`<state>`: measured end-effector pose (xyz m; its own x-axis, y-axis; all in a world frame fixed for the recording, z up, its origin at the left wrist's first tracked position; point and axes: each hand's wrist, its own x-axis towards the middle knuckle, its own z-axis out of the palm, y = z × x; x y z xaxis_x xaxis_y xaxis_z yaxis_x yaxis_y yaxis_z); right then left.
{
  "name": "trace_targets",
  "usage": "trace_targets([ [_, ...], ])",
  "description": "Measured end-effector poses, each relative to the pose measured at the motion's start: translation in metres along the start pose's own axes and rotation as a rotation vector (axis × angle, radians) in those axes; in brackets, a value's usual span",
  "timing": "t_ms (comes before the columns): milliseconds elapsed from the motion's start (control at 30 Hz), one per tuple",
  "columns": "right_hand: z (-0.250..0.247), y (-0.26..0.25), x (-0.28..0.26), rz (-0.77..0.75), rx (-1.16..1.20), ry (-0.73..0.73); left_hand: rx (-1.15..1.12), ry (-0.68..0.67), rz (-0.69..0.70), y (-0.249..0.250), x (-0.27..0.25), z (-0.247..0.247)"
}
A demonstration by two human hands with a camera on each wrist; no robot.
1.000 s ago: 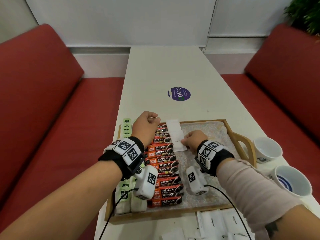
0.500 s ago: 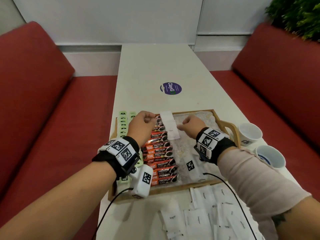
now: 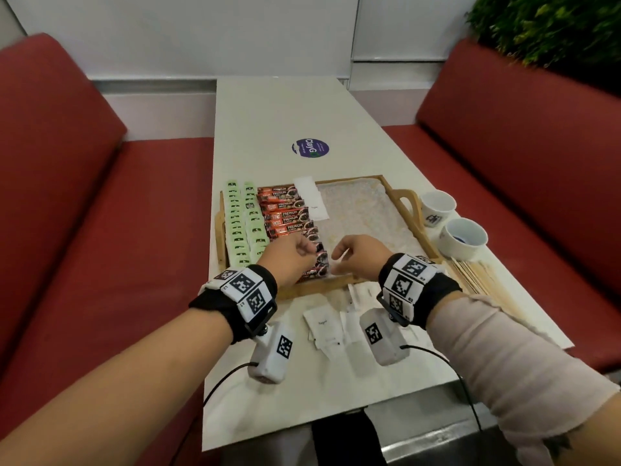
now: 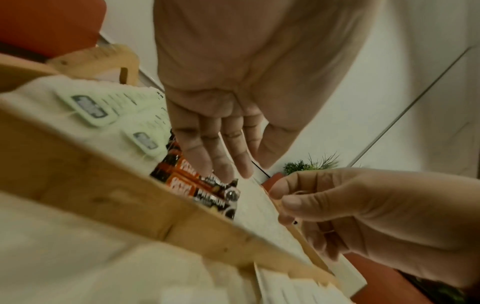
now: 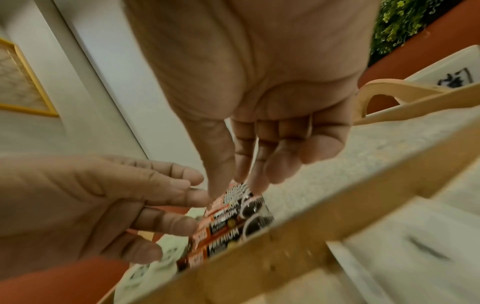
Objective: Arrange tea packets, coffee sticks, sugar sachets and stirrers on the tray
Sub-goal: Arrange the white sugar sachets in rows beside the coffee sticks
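The wooden tray (image 3: 316,290) holds two columns of green tea packets (image 3: 240,227), a column of orange coffee sticks (image 3: 285,213) and a few white sugar sachets (image 3: 311,200) at its far end. Both hands hover over the tray's near edge. My left hand (image 3: 292,260) is above the nearest coffee sticks (image 4: 207,189), fingers nearly straight and empty (image 4: 228,144). My right hand (image 3: 356,257) hangs just to its right, fingers loosely curled round nothing (image 5: 259,144). More sugar sachets (image 3: 327,326) lie loose on the table below the hands. Wooden stirrers (image 3: 477,277) lie right of the tray.
Two white cups (image 3: 437,205) (image 3: 463,237) stand on the table right of the tray's handle (image 3: 408,203). The tray's right half shows bare liner (image 3: 363,213). Red benches (image 3: 100,230) flank the narrow white table (image 3: 268,112). A purple sticker (image 3: 310,149) lies beyond the tray.
Both hands have drawn back from the far end of the tray to its near edge. The white sachet they were handling now lies at the tray's far end.
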<state>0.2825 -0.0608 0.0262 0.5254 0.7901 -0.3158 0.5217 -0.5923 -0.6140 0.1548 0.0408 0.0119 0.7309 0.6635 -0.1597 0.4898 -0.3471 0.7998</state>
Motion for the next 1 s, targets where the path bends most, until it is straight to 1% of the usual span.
trace_targets([
  [67, 0.010, 0.007, -0.013, 0.022, -0.062, -0.043, 0.105, -0.058, -0.019, -0.004, -0.012, 0.009],
  [167, 0.022, 0.017, -0.030, 0.039, -0.251, -0.114, 0.248, -0.178, -0.073, -0.009, -0.026, 0.018],
  [267, 0.026, 0.025, -0.044, 0.071, -0.376, -0.155, 0.361, -0.213, -0.113, -0.007, -0.036, 0.023],
  [333, 0.028, 0.030, -0.051, 0.091, -0.445, -0.172, 0.484, -0.268, -0.123, -0.006, -0.042, 0.030],
  [400, 0.031, 0.033, -0.054, 0.084, -0.520, -0.190, 0.576, -0.314, -0.151, -0.008, -0.044, 0.039],
  [500, 0.040, 0.036, -0.053, 0.045, -0.612, -0.211, 0.645, -0.336, -0.191, -0.009, -0.043, 0.050],
  [633, 0.044, 0.037, -0.047, 0.008, -0.582, -0.210, 0.719, -0.346, -0.220, -0.004, -0.041, 0.059],
  [733, 0.045, 0.036, -0.042, -0.018, -0.556, -0.210, 0.679, -0.330, -0.264, -0.004, -0.042, 0.061],
  [800, 0.046, 0.037, -0.042, -0.031, -0.534, -0.205, 0.684, -0.345, -0.281, -0.003, -0.041, 0.062],
  [900, 0.047, 0.038, -0.043, -0.054, -0.535, -0.185, 0.727, -0.364, -0.281, -0.004, -0.043, 0.063],
  [1000, 0.048, 0.037, -0.045, -0.083, -0.540, -0.158, 0.745, -0.353, -0.271, -0.006, -0.045, 0.066],
])
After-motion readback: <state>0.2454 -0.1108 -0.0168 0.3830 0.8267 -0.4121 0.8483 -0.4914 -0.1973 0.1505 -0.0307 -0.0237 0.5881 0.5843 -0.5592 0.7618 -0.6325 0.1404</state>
